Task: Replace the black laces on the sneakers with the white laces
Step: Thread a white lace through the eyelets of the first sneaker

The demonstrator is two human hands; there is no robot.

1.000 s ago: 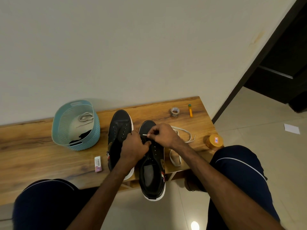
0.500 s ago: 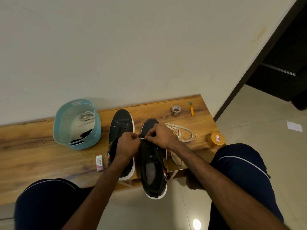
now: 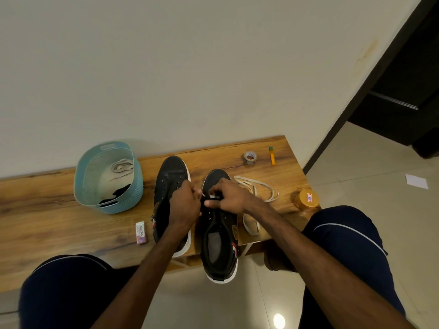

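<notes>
Two black sneakers with white soles stand side by side on the wooden bench [image 3: 47,217]. The left sneaker [image 3: 169,184] has bare eyelets. The right sneaker [image 3: 218,238] overhangs the bench's front edge. A white lace [image 3: 256,186] trails from its eyelets and loops to the right on the bench. My left hand [image 3: 184,205] and my right hand [image 3: 228,198] meet over the right sneaker's front eyelets. Each pinches a short stretch of the white lace there. The eyelets under my fingers are hidden.
A light blue basket [image 3: 133,193] at the left holds another white lace [image 3: 122,166] and a black lace [image 3: 116,193]. A small eraser box [image 3: 141,232], a tape roll [image 3: 250,158], a yellow marker [image 3: 272,156] and an orange-lidded jar [image 3: 306,200] lie around. My knees flank the bench.
Both hands have shifted slightly toward the sneaker's toe and drawn the white lace through; the loose loop at the right has changed shape. The camera has tilted a little.
</notes>
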